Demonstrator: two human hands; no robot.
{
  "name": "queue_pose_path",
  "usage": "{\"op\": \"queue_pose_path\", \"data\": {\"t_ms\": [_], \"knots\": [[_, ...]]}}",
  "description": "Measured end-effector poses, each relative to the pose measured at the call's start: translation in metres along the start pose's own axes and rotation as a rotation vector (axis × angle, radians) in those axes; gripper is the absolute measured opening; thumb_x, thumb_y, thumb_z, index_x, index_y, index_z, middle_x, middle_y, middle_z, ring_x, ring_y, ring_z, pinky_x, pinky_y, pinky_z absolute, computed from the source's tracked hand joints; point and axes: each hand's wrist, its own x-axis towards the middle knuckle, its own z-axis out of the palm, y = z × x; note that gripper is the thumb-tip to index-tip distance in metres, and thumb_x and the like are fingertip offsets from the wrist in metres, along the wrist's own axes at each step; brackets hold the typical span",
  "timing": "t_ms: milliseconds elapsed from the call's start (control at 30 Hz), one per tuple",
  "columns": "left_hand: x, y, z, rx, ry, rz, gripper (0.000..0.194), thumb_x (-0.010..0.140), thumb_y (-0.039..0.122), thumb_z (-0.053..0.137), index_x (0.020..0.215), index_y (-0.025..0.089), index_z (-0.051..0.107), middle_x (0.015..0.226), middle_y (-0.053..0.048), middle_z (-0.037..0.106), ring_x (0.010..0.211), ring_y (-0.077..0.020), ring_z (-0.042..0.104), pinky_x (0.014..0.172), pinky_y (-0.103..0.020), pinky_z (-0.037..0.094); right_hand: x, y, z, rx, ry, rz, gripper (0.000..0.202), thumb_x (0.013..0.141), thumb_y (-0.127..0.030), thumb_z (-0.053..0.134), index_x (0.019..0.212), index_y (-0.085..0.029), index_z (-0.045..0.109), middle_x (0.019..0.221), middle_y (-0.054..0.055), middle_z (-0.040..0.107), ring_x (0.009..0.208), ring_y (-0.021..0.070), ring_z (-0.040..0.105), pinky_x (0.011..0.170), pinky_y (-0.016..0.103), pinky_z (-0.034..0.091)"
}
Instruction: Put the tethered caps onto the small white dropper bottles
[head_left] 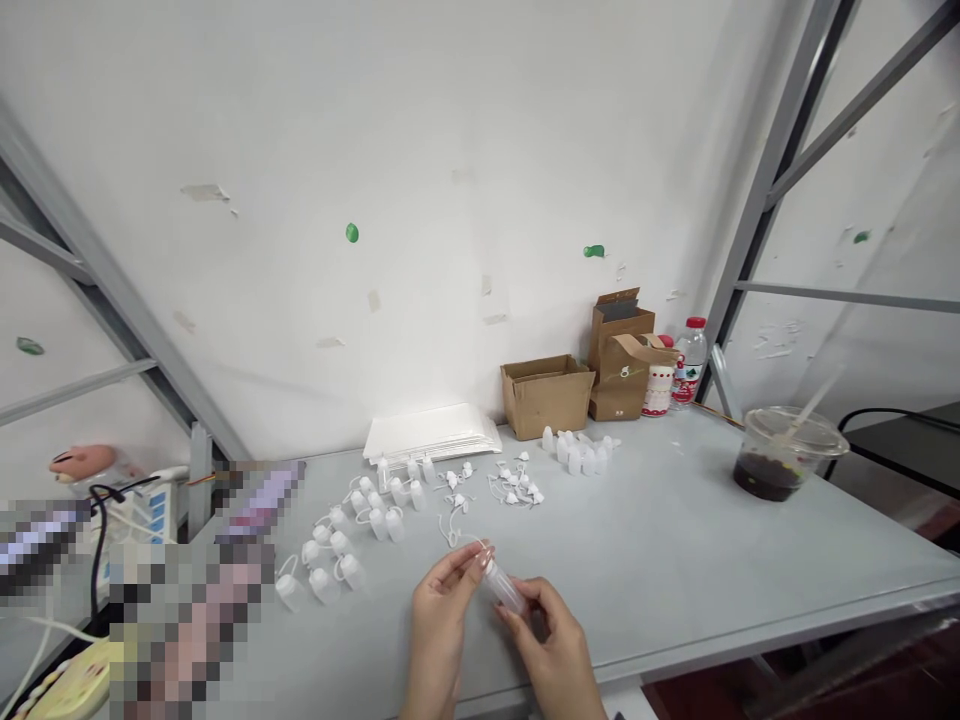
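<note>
My right hand (pixel 553 640) grips a small translucent plastic bottle (pixel 505 590) by its lower end, the bottle tilted toward the upper left. At the bottle's top my left hand (pixel 444 612) pinches a white cap, largely hidden by the fingers, with a thin white strap (pixel 454 530) looping out beyond them. Left of my hands, several capped bottles (pixel 339 543) with loop straps stand in loose rows on the grey table (pixel 675 580). Beyond my hands lie several loose white caps with straps (pixel 517 484). Several small bottles (pixel 576 455) stand grouped farther right; their tops are too small to make out.
At the wall are a stack of white sheets (pixel 431 432), an open cardboard box (pixel 549 400), a brown paper bag (pixel 622 375) and a red-capped bottle (pixel 691 362). A lidded plastic bowl (pixel 780 455) with dark liquid stands right. Power strips (pixel 150 510) and blurred-out items lie left.
</note>
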Motion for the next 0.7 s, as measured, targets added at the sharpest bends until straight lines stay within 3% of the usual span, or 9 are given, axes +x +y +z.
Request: {"op": "queue_pose_path", "data": {"t_ms": [133,233,333,533,700], "knots": [[-0.003,-0.006,0.006,-0.018,0.101,-0.005,0.032,0.05,0.03,0.078,0.076,0.013,0.068,0.084,-0.011,0.073,0.088,-0.0229,0.064,0.078,-0.029,0.048,-0.006,-0.001,0.008,-0.034,0.163,-0.161,0.019,0.079,-0.039,0.056,0.08,-0.021,0.062,0.07,0.002,0.058,0.065,0.0162,0.052,0.064,0.025,0.043],[-0.002,-0.005,0.005,-0.007,0.069,-0.009,0.034,0.049,0.029,0.079,0.076,0.013,0.068,0.083,-0.011,0.073,0.087,-0.0233,0.065,0.079,-0.029,0.048,-0.008,-0.001,0.01,-0.05,0.179,-0.199,0.018,0.081,-0.037,0.054,0.08,-0.021,0.062,0.068,0.001,0.057,0.065,0.0163,0.051,0.064,0.026,0.042],[-0.001,0.0,0.001,0.016,-0.015,-0.011,0.036,0.049,0.031,0.079,0.078,0.012,0.068,0.084,-0.012,0.073,0.089,-0.0235,0.064,0.081,-0.03,0.047,-0.005,0.001,0.005,-0.053,0.114,-0.139,0.019,0.08,-0.038,0.055,0.083,-0.02,0.063,0.07,0.002,0.057,0.065,0.0169,0.052,0.065,0.026,0.042],[0.003,0.005,-0.007,0.039,-0.126,-0.02,0.039,0.052,0.032,0.077,0.084,0.012,0.068,0.087,-0.013,0.072,0.091,-0.0237,0.064,0.084,-0.03,0.045,0.007,-0.001,-0.007,0.067,-0.218,0.118,0.034,0.081,-0.047,0.048,0.081,-0.017,0.062,0.06,0.001,0.055,0.059,0.0162,0.051,0.056,0.025,0.041],[0.002,-0.005,-0.003,-0.034,-0.027,-0.012,0.037,0.05,0.03,0.079,0.08,0.012,0.069,0.088,-0.012,0.072,0.093,-0.0237,0.063,0.083,-0.029,0.046,0.008,-0.002,-0.007,0.075,-0.181,0.126,0.032,0.079,-0.047,0.051,0.08,-0.017,0.06,0.066,0.002,0.058,0.063,0.0169,0.052,0.06,0.026,0.042]]}}
